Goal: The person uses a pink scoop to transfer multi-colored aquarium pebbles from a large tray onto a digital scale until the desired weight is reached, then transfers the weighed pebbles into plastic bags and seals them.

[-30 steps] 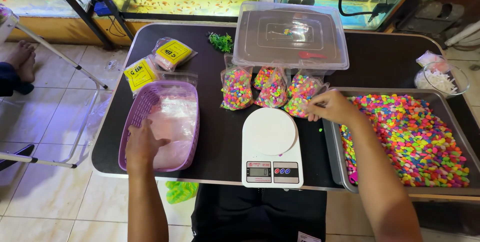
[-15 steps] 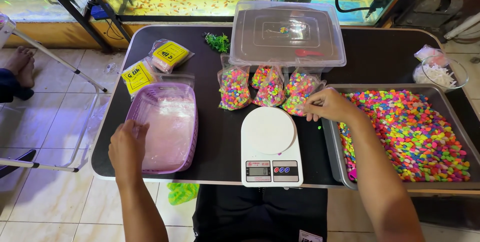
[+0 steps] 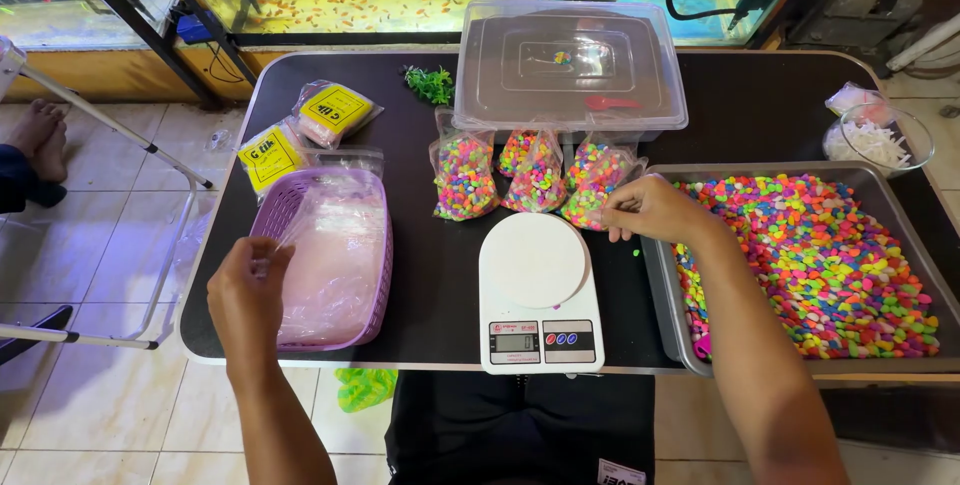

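Head view of our two hands at a black counter point(image 3: 440, 275). Our left hand point(image 3: 248, 290) is curled at the near left rim of a purple basket point(image 3: 375, 275), its fingers pinching the edge of a clear plastic bag point(image 3: 335, 245) that lies in the basket. Our right hand point(image 3: 650, 210) rests with fingers drawn together on the rightmost of three bags of coloured pebbles point(image 3: 535, 170), which stand in a row just in front of a clear lidded box point(image 3: 570, 65); we cannot tell whether it grips that bag. A white kitchen scale point(image 3: 535, 290) sits between the hands, its platform bare. To the right, a metal tray point(image 3: 662, 280) holds loose neon pebbles point(image 3: 830, 265). Two yellow-labelled packets point(image 3: 300, 130) lie behind the basket, a small green plastic plant point(image 3: 430, 85) beside the box, and a glass bowl point(image 3: 880, 140) at the far right.
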